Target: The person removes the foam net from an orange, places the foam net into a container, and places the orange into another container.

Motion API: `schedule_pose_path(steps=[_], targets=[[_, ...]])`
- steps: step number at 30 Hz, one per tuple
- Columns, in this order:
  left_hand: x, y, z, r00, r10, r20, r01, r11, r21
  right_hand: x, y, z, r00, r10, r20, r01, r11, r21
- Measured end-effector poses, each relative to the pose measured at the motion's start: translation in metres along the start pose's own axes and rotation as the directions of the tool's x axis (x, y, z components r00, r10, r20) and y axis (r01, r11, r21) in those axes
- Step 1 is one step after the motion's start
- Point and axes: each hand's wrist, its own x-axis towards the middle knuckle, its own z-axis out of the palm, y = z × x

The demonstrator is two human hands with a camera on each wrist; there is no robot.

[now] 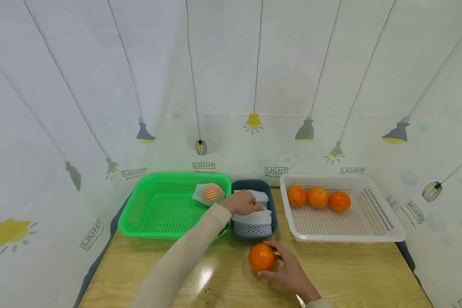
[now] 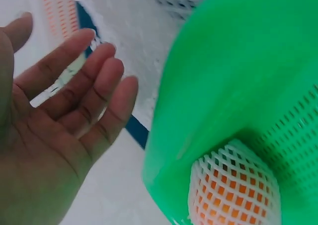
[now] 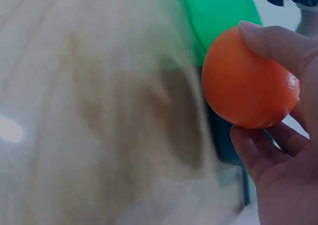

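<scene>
An orange [image 1: 262, 257] is held in my right hand [image 1: 288, 270] above the table, in front of the small dark blue basket [image 1: 274, 222]. In the right wrist view, thumb and fingers curve around opposite sides of the orange [image 3: 248, 78]. My left hand [image 1: 241, 202] is over the blue basket, where white foam net sleeves [image 1: 253, 229] lie. Seen from the left wrist, that hand [image 2: 59, 101] has loosely bent, spread fingers and holds nothing. Close to it, an orange in a foam net [image 2: 233, 190] lies in the green basket [image 2: 194, 96].
To the left stands the green basket with the netted orange [image 1: 212, 193] near its right wall. At the right, a white basket [image 1: 369, 218] contains three bare oranges [image 1: 317, 197]. All three baskets stand on a wooden table [image 1: 215, 282] against a lamp-patterned backdrop [image 1: 223, 85].
</scene>
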Motion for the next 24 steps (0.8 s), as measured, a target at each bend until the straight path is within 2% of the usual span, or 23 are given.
schedule_pose_path(steps=[5, 9, 13, 18, 21, 24], targets=[[-0.016, -0.001, -0.004, 0.994, 0.045, -0.102, -0.053, 0.995, -0.079, -0.003, -0.012, -0.019, 0.997, -0.045, -0.059, 0.044, 0.999, -0.005], [-0.023, 0.001, 0.001, 0.982, 0.077, -0.174, -0.105, 0.982, -0.157, -0.005, -0.022, -0.038, 0.992, -0.075, -0.103, 0.07, 0.996, -0.048], [-0.026, 0.008, 0.016, 0.963, 0.107, -0.247, -0.159, 0.967, -0.201, -0.004, -0.029, -0.061, 0.98, -0.133, -0.15, 0.121, 0.989, -0.087], [-0.033, 0.024, 0.038, 0.94, 0.123, -0.318, -0.196, 0.959, -0.207, 0.0, -0.039, -0.087, 0.945, -0.242, -0.219, 0.227, 0.97, -0.089], [-0.034, 0.035, 0.053, 0.92, 0.164, -0.355, -0.239, 0.955, -0.177, 0.003, -0.043, -0.102, 0.931, -0.26, -0.255, 0.242, 0.965, -0.099], [-0.032, 0.049, 0.068, 0.892, 0.224, -0.392, -0.292, 0.948, -0.124, 0.006, -0.044, -0.118, 0.926, -0.249, -0.285, 0.217, 0.966, -0.14]])
